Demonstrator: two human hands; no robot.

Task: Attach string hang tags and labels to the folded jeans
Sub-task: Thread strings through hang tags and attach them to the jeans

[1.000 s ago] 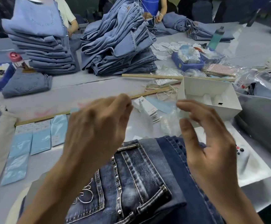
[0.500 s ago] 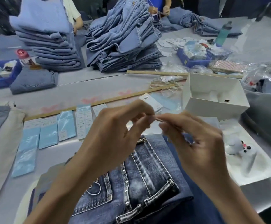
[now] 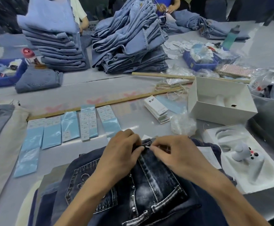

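Hands meet at the top edge of the dark jeans (image 3: 151, 180) lying folded at the near table (image 3: 77, 88) edge. Left hand (image 3: 123, 150) has fingers curled, pinching a belt loop (image 3: 146, 143) at the waistband. Right hand (image 3: 173, 152) is curled too, fingertips pinched just beside the left's; whatever it holds is too small to tell. Just beyond, a tag stack (image 3: 156, 108) lies near a clear bag (image 3: 182, 123). Blue label strips (image 3: 51, 132) sit in a row to the left, below a wooden ruler (image 3: 100, 103). White box (image 3: 221, 101) stands far right. Loose string (image 3: 170, 90) lies beside it. Two light jeans piles (image 3: 90, 41) sit well back.
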